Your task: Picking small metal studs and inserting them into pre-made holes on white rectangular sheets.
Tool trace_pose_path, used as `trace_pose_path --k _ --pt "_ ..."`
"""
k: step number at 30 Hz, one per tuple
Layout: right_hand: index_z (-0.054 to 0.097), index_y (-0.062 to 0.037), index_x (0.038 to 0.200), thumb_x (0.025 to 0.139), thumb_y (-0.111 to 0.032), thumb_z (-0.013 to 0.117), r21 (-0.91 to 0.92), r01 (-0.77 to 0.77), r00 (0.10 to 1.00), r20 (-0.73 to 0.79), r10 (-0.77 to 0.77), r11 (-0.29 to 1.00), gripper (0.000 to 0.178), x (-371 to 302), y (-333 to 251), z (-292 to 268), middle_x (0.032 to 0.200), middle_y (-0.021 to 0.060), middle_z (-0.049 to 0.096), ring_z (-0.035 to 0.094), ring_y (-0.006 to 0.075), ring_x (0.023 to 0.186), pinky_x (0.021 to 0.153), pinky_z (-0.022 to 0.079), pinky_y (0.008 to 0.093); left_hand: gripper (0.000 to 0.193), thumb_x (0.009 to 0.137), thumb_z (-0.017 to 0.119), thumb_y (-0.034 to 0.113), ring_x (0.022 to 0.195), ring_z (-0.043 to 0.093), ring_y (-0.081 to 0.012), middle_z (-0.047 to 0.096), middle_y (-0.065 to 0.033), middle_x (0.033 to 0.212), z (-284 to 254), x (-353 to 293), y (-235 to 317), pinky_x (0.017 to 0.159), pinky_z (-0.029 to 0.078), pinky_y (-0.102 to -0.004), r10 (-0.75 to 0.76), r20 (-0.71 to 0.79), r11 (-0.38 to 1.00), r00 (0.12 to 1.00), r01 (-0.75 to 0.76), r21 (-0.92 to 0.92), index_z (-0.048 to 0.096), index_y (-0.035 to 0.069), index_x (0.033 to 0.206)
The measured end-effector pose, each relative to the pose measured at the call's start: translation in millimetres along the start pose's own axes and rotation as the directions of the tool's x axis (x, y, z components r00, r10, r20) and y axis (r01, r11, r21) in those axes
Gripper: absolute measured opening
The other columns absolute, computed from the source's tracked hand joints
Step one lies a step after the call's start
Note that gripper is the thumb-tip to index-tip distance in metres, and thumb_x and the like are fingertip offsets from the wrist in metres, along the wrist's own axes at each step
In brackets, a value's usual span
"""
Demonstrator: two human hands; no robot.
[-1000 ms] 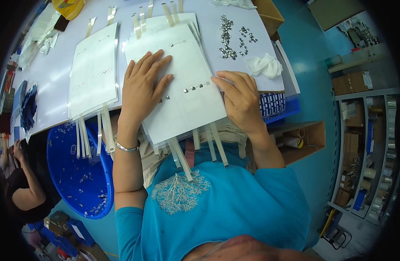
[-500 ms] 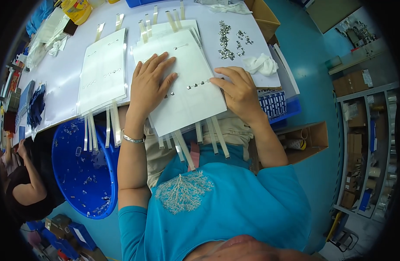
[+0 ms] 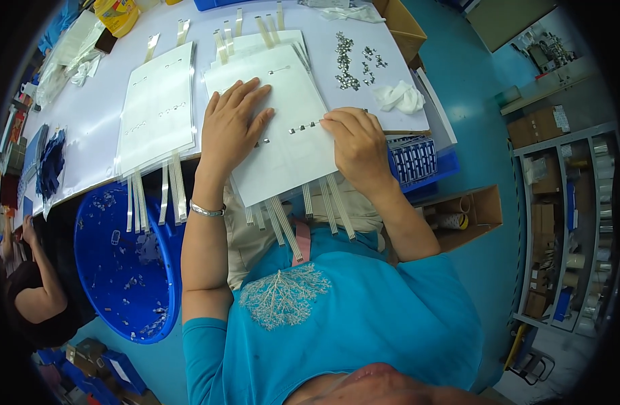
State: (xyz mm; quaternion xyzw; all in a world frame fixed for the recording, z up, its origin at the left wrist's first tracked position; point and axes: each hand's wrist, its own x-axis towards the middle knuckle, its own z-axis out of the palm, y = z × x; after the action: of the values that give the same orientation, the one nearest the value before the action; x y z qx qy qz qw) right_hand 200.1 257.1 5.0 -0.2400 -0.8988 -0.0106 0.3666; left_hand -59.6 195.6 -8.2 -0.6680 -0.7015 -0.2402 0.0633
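Right hand (image 3: 356,143) curls in closer than half-second ago, fingers bunched at right end of metal-piece row (image 3: 302,127); grip on anything, cannot tell. Work seemingly centres there. Left hand (image 3: 235,125) unchanged: fingers released, flat across white sheet (image 3: 283,165), overhanging surface (image 3: 87,128) edge.
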Motion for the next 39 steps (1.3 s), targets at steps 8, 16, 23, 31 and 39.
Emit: trace_pose_path --k 8,16,23,31,39 --pt "0.080 -0.0012 0.107 0.082 0.009 0.068 0.038 -0.117 0.990 -0.071 0.119 0.992 0.029 -7.8 -2.7 0.9 0.116 0.0109 0.079 0.072 0.0293 0.113 0.091 0.056 0.0423 0.051 0.110 0.059 0.051 0.157 0.047 -0.0262 0.059 -0.0030 0.162 3.5 -2.4 -2.4 0.133 0.028 -0.0537 0.009 -0.009 1.000 1.000 -0.010 -0.026 0.066 0.023 0.152" --pt "0.083 -0.0031 0.105 0.081 0.008 0.071 -0.089 -0.065 0.995 -0.080 0.058 0.994 0.030 -14.5 4.9 -11.5 0.119 0.0124 0.078 0.071 0.0324 0.115 0.094 0.056 0.0434 0.050 0.109 0.061 0.049 0.156 0.048 -0.0276 0.060 -0.0036 0.161 3.7 3.7 -4.2 0.132 0.028 -0.0535 0.030 -0.024 0.999 0.999 -0.031 -0.034 0.067 0.023 0.151" --pt "0.082 -0.0001 0.104 0.091 0.004 0.073 0.446 -0.258 0.952 -0.032 0.303 0.857 0.016 -30.2 -26.7 -69.9 0.108 0.0135 0.079 0.075 0.0280 0.096 0.080 0.058 0.0356 0.049 0.110 0.060 0.048 0.155 0.048 -0.0295 0.061 -0.0045 0.161 8.2 1.0 -11.6 0.132 0.030 -0.0534 0.042 -0.029 0.997 0.999 -0.043 -0.057 0.067 0.022 0.150" --pt "0.072 -0.0027 0.085 0.105 -0.010 0.059 0.739 -0.103 0.658 -0.452 -0.603 -0.666 0.025 -42.6 -83.2 -208.2 0.093 0.0134 0.070 0.066 0.0294 0.084 0.081 0.056 0.0472 0.046 0.110 0.061 0.047 0.152 0.052 -0.0301 0.063 -0.0049 0.157 -7.3 0.4 -4.6 0.128 0.035 -0.0520 0.072 0.000 0.997 0.997 -0.072 -0.018 0.070 0.020 0.146" --pt "0.077 0.0002 0.100 0.106 -0.010 0.058 0.709 -0.139 0.498 -0.553 -0.668 -0.691 0.022 -86.0 -56.9 -200.3 0.096 0.0163 0.068 0.065 0.0309 0.087 0.080 0.056 0.0465 0.059 0.104 0.069 0.054 0.143 0.058 -0.0349 0.062 -0.0137 0.156 -33.9 2.0 24.1 0.122 0.043 -0.0469 -0.014 0.175 1.000 0.984 0.017 -0.012 0.068 0.014 0.148"
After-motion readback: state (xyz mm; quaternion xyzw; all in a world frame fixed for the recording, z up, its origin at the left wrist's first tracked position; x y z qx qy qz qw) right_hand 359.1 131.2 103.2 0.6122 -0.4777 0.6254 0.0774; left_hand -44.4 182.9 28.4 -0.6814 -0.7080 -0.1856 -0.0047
